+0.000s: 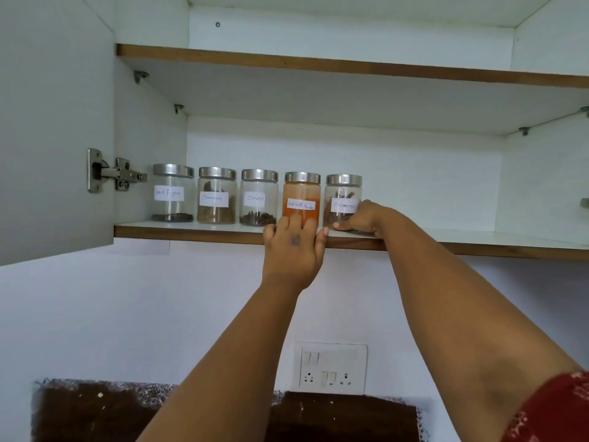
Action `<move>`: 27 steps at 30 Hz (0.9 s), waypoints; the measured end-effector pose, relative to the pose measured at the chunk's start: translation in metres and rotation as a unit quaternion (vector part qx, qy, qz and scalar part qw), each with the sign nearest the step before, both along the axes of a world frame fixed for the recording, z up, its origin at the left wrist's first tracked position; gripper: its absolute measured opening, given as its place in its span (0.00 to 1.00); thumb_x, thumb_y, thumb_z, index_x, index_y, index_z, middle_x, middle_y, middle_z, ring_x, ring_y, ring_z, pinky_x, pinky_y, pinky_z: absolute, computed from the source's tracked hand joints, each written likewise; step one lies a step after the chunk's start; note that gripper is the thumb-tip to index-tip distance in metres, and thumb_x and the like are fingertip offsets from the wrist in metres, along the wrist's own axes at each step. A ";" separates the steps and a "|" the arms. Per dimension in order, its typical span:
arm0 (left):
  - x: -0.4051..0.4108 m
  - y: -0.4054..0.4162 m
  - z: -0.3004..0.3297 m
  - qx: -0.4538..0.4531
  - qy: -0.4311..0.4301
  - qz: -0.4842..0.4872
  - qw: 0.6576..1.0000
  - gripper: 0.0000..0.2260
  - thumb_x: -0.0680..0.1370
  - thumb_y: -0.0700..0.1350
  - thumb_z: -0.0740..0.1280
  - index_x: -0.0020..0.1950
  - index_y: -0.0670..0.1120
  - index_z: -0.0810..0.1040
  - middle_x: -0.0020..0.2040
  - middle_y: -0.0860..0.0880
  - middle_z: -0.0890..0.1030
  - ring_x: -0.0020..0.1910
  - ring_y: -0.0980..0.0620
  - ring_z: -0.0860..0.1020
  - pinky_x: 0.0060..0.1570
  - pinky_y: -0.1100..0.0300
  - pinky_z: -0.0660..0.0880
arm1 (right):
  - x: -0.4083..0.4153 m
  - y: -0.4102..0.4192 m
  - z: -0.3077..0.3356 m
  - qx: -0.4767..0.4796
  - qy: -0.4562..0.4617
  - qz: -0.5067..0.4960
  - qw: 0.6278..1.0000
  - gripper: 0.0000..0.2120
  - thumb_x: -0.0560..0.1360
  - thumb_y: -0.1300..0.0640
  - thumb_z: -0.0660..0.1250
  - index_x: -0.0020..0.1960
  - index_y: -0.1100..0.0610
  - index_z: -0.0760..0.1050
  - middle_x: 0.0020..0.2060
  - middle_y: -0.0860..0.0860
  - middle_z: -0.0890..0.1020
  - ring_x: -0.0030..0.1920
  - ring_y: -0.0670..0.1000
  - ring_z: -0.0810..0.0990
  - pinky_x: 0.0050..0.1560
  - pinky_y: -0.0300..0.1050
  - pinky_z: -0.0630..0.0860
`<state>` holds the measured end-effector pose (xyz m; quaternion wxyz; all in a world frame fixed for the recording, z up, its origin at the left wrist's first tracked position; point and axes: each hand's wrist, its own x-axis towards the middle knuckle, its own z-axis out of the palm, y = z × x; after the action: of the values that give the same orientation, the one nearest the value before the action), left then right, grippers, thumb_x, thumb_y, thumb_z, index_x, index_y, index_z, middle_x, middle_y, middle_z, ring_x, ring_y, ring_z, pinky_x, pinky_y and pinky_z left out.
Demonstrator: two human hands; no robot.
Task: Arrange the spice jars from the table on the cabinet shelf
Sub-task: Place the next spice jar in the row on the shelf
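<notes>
Glass, steel-lidded jars are lining up: my left hand (291, 250) is gripping the orange chilli-powder jar (301, 199), my right hand (361, 218) the cinnamon-stick jar (343, 199) just beside it. Next I'm probably squaring both with the white cabinet shelf (478, 239) edge.

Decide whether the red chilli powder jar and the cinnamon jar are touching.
Apart. The head view shows a strip of white cabinet back between the red chilli powder jar and the cinnamon jar.
</notes>
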<state>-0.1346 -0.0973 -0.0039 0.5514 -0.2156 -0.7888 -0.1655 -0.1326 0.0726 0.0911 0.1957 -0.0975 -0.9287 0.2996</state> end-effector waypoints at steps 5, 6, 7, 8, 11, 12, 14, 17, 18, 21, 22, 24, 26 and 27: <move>0.001 -0.001 0.000 0.000 -0.009 -0.015 1.000 0.22 0.81 0.57 0.47 0.54 0.47 0.76 0.53 0.47 0.79 0.52 0.47 0.76 0.54 0.50 0.70 | 0.000 -0.001 -0.002 0.023 0.013 -0.004 1.000 0.29 0.71 0.48 0.75 0.66 0.58 0.71 0.61 0.58 0.77 0.59 0.58 0.76 0.61 0.49 0.72; 0.002 -0.002 0.001 0.001 -0.013 -0.018 1.000 0.22 0.81 0.57 0.47 0.53 0.47 0.76 0.52 0.47 0.79 0.52 0.47 0.76 0.55 0.50 0.70 | 0.001 -0.002 -0.002 0.026 0.013 -0.007 1.000 0.28 0.71 0.48 0.74 0.66 0.58 0.71 0.61 0.58 0.77 0.59 0.58 0.76 0.60 0.48 0.72; 0.003 -0.002 0.001 0.000 -0.019 -0.020 1.000 0.22 0.81 0.57 0.47 0.53 0.47 0.76 0.52 0.46 0.78 0.52 0.47 0.76 0.55 0.49 0.70 | 0.002 -0.003 -0.002 0.028 0.013 -0.010 0.999 0.28 0.71 0.48 0.74 0.66 0.59 0.71 0.61 0.58 0.77 0.60 0.57 0.76 0.58 0.47 0.72; 0.003 -0.002 0.001 -0.001 -0.025 -0.021 0.999 0.22 0.81 0.57 0.47 0.53 0.47 0.76 0.53 0.46 0.78 0.52 0.46 0.76 0.56 0.49 0.69 | 0.003 -0.005 -0.002 0.028 0.013 -0.014 0.999 0.28 0.72 0.48 0.74 0.67 0.59 0.71 0.61 0.58 0.77 0.60 0.57 0.76 0.57 0.47 0.71; 0.003 -0.002 0.001 -0.002 -0.030 -0.024 0.999 0.23 0.81 0.58 0.46 0.55 0.47 0.76 0.54 0.46 0.78 0.53 0.47 0.75 0.56 0.49 0.69 | 0.005 -0.009 -0.003 0.039 0.021 -0.023 0.999 0.28 0.73 0.49 0.73 0.67 0.60 0.70 0.61 0.59 0.76 0.60 0.57 0.76 0.54 0.45 0.71; 0.002 -0.001 0.001 -0.002 -0.032 -0.025 0.999 0.24 0.81 0.58 0.46 0.55 0.47 0.76 0.54 0.46 0.78 0.54 0.47 0.75 0.56 0.49 0.69 | 0.006 -0.009 -0.003 0.041 0.023 -0.028 0.998 0.28 0.73 0.49 0.72 0.67 0.60 0.70 0.60 0.59 0.76 0.60 0.57 0.76 0.52 0.44 0.70; 0.002 -0.002 0.001 -0.002 -0.035 -0.023 0.999 0.24 0.81 0.58 0.45 0.55 0.47 0.76 0.55 0.46 0.78 0.54 0.47 0.75 0.57 0.49 0.69 | 0.006 -0.010 -0.003 0.048 0.024 -0.034 0.998 0.28 0.73 0.48 0.73 0.67 0.60 0.70 0.60 0.58 0.76 0.59 0.57 0.77 0.51 0.44 0.70; 0.004 -0.004 0.003 -0.017 -0.039 -0.018 0.999 0.24 0.80 0.58 0.45 0.56 0.47 0.75 0.55 0.46 0.78 0.55 0.47 0.75 0.57 0.49 0.69 | 0.007 -0.013 -0.003 0.058 0.026 -0.034 0.997 0.28 0.73 0.48 0.72 0.67 0.59 0.71 0.60 0.58 0.77 0.59 0.56 0.77 0.52 0.44 0.71; 0.003 -0.005 0.004 -0.023 -0.041 -0.018 0.999 0.24 0.81 0.59 0.45 0.56 0.47 0.75 0.56 0.47 0.78 0.55 0.47 0.75 0.57 0.49 0.68 | 0.007 -0.013 -0.004 0.059 0.025 -0.036 0.997 0.28 0.73 0.48 0.72 0.68 0.59 0.70 0.61 0.58 0.76 0.59 0.56 0.77 0.53 0.44 0.71; 0.003 -0.007 0.006 -0.045 -0.056 -0.021 0.997 0.21 0.82 0.58 0.48 0.58 0.47 0.74 0.58 0.47 0.77 0.57 0.47 0.73 0.59 0.49 0.67 | 0.010 -0.014 -0.003 0.065 0.020 -0.040 0.997 0.29 0.73 0.47 0.72 0.68 0.60 0.69 0.61 0.58 0.75 0.60 0.57 0.76 0.54 0.45 0.71; 0.003 -0.008 0.006 -0.047 -0.059 -0.023 0.997 0.20 0.82 0.57 0.49 0.58 0.47 0.74 0.58 0.47 0.76 0.58 0.47 0.73 0.59 0.49 0.66 | 0.010 -0.014 -0.003 0.066 0.021 -0.040 0.997 0.29 0.73 0.48 0.72 0.68 0.60 0.69 0.62 0.58 0.75 0.61 0.57 0.76 0.55 0.45 0.71; 0.004 -0.008 0.007 -0.047 -0.059 -0.026 0.997 0.18 0.82 0.56 0.51 0.58 0.47 0.75 0.58 0.47 0.76 0.58 0.47 0.73 0.59 0.48 0.66 | 0.011 -0.014 -0.002 0.062 0.021 -0.037 0.997 0.28 0.73 0.48 0.72 0.68 0.60 0.69 0.61 0.58 0.76 0.61 0.57 0.76 0.54 0.44 0.71; 0.004 -0.009 0.007 -0.046 -0.055 -0.028 0.997 0.18 0.82 0.56 0.51 0.57 0.47 0.75 0.57 0.47 0.76 0.57 0.47 0.73 0.59 0.48 0.66 | 0.011 -0.015 -0.002 0.062 0.021 -0.036 0.997 0.29 0.73 0.49 0.72 0.68 0.60 0.69 0.62 0.58 0.76 0.61 0.57 0.76 0.54 0.44 0.71; 0.004 -0.009 0.007 -0.048 -0.057 -0.028 0.997 0.18 0.82 0.56 0.51 0.57 0.47 0.75 0.58 0.48 0.76 0.57 0.47 0.73 0.59 0.48 0.66 | 0.011 -0.015 -0.002 0.063 0.019 -0.037 0.997 0.29 0.74 0.49 0.72 0.69 0.60 0.68 0.62 0.58 0.75 0.62 0.57 0.76 0.55 0.44 0.71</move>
<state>-0.1305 -0.1064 0.0032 0.4895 -0.2536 -0.8198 -0.1549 -0.1214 0.0579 0.0888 0.2302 -0.1133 -0.9377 0.2345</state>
